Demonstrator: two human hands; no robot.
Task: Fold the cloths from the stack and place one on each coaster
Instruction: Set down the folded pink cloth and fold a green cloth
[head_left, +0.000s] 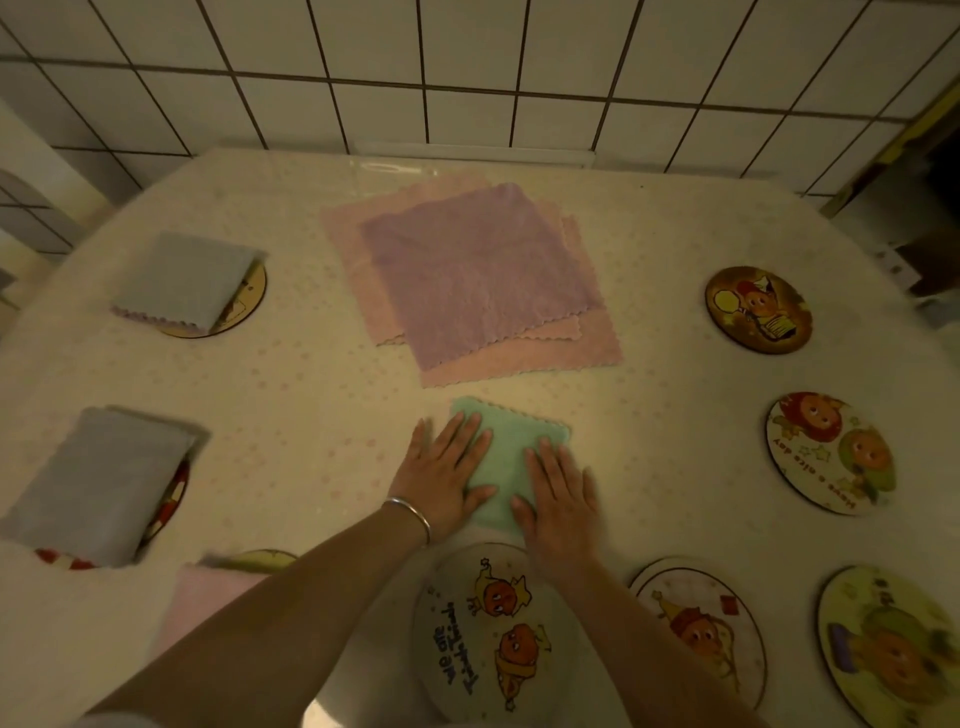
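A folded green cloth (511, 452) lies flat on the table, just below the stack. My left hand (447, 475) presses its left edge with fingers spread, and my right hand (561, 493) lies flat on its lower right part. The stack (478, 275) of unfolded cloths, purple on top of pink ones, sits at the table's far middle. Folded grey cloths rest on the far-left coaster (182, 283) and the left coaster (98, 483). A folded pink cloth (202, 597) covers a coaster at the lower left. A bare round coaster (493, 634) with cartoon figures lies under my forearms.
Bare cartoon coasters lie at the right: far right (758, 309), mid right (831, 452), lower right (696, 623) and the corner (893, 649). A white tiled wall (467, 73) rises behind the table. The tablecloth (311, 415) is pale with small dots.
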